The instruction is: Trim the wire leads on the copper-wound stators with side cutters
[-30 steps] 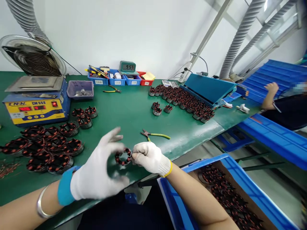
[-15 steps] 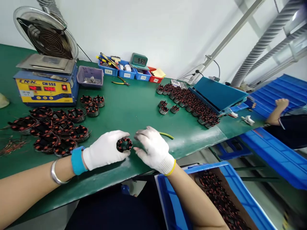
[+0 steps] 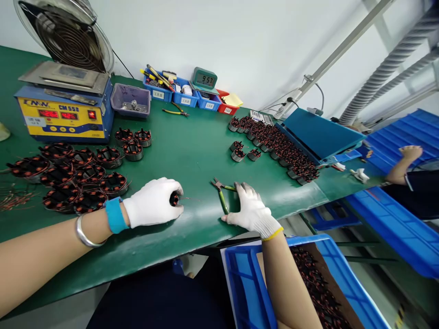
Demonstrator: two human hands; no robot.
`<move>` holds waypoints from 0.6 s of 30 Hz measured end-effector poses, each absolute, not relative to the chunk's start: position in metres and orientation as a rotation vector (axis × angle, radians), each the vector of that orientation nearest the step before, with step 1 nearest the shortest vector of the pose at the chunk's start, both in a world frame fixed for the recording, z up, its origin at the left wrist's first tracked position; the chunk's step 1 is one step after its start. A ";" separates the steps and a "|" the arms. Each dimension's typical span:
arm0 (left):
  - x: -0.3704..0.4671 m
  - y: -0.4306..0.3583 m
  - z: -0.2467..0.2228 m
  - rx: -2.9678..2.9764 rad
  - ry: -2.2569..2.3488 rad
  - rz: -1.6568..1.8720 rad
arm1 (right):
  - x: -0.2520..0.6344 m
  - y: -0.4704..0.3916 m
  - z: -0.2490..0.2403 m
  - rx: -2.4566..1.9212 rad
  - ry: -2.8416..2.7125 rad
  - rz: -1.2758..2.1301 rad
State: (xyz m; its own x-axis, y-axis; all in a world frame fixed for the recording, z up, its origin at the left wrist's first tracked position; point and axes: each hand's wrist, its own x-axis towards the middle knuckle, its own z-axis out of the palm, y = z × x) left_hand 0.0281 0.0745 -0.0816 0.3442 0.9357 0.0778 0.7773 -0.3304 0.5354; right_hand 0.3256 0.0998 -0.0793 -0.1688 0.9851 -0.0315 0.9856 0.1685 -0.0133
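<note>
My left hand (image 3: 154,203), in a white glove, is wrapped round a small wound coil core (image 3: 174,198); a thin wire sticks out from it to the right. My right hand (image 3: 247,208), also gloved, reaches over green-handled cutters (image 3: 222,192) lying on the table. Its fingers are apart, with the fingertips at one handle and the thumb near the end of the other. The cutters' jaws point away to the left. Several wound cores (image 3: 82,176) stand grouped left of my left hand.
A yellow-blue CMW device (image 3: 65,114) stands at the left, beside a purple bin (image 3: 130,100). Small tool boxes (image 3: 185,96) and a clock line the wall. Rows of cores (image 3: 274,146) stand at the right. Below is a blue crate (image 3: 324,240). Another person's arm (image 3: 401,167) shows far right.
My right hand has moved right, away from the core, to the cutters, which are now uncovered. My left hand has turned the core, so less of it shows. The view has shifted slightly.
</note>
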 end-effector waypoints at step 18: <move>0.029 0.084 -0.088 2.074 1.548 0.602 | 0.278 0.089 -0.071 2.282 2.340 -0.296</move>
State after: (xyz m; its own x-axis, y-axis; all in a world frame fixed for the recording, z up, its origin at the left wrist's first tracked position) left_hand 0.0289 0.0839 -0.0875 0.2637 0.9626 0.0618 0.7515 -0.2452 0.6125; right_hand 0.2775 0.0889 -0.0708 -0.0279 0.9993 -0.0253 0.9741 0.0215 -0.2249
